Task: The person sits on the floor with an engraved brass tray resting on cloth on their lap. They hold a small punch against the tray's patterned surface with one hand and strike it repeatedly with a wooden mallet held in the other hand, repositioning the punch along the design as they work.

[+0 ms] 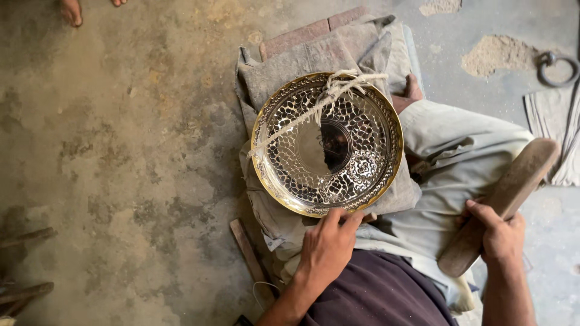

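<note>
The fingers (336,218) of the person's left hand (326,247) curl over the near rim of a round brass plate (327,143), gripping its edge, while the right hand (498,232) is closed around the lower part of a long, flat wooden paddle (503,199) that slants up and away to the right. The plate, bright gold at the rim and hammered with a scale-like pattern around a smooth centre, lies tilted on a pad of folded grey cloth (314,57) across the person's lap and bent leg in pale trousers (453,145). A frayed pale string (320,105) crosses the plate's face from its left rim to a knot at its far rim. A reddish brick (302,35) shows beneath the far edge of the cloth, and a bare foot (413,89) pokes out just beyond the plate. A thin wooden slat (248,250) lies on the stained concrete floor (121,151) near the left forearm. Well apart at the upper right, a metal ring (554,67) rests beside a small heap of sand (495,54), with a strip of grey fabric (553,121) below it. Another person's toes (72,11) touch the floor at the upper left.
</note>
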`<state>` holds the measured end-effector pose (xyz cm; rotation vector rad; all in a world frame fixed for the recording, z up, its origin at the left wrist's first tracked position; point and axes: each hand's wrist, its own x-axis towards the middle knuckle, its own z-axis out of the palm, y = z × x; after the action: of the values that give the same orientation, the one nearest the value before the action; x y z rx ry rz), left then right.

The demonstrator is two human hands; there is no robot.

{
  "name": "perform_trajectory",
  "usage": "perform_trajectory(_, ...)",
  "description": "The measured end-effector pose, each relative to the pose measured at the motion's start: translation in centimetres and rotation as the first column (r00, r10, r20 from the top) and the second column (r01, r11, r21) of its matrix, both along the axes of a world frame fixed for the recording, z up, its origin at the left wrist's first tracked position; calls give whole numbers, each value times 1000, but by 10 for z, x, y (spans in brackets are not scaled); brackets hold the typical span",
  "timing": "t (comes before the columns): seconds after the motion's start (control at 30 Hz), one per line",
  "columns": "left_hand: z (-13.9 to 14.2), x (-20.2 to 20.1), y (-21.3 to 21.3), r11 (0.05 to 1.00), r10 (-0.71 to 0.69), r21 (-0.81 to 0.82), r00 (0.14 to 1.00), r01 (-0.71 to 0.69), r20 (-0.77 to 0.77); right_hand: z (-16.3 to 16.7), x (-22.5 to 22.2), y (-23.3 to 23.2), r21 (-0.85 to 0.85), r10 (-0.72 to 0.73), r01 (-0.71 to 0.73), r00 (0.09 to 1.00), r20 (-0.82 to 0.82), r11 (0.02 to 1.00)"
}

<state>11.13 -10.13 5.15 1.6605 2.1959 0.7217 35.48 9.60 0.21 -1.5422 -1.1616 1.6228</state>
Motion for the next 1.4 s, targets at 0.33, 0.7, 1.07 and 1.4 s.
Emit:
perform_trajectory(0.33, -19, 11, 8, 988, 94, 129, 993, -83, -78, -5, 7, 12, -81, -42, 37, 997, -61, 996)
perform_trajectory(0.7, -23, 5, 16, 965, 182, -219, 972, -146, 151, -7, 12, 16, -89, -23, 17, 997, -73, 996)
perform_trajectory(1.07, 15, -44, 26, 825, 404, 65, 668, -561, 625, -14, 12, 19, -98, 4, -8, 999, -49, 995)
perform_trajectory(1.4, -33, -69, 79, 913, 290, 67, 758, -402, 585, -1, 7, 34, -181, 136, -88, 953, 271, 979)
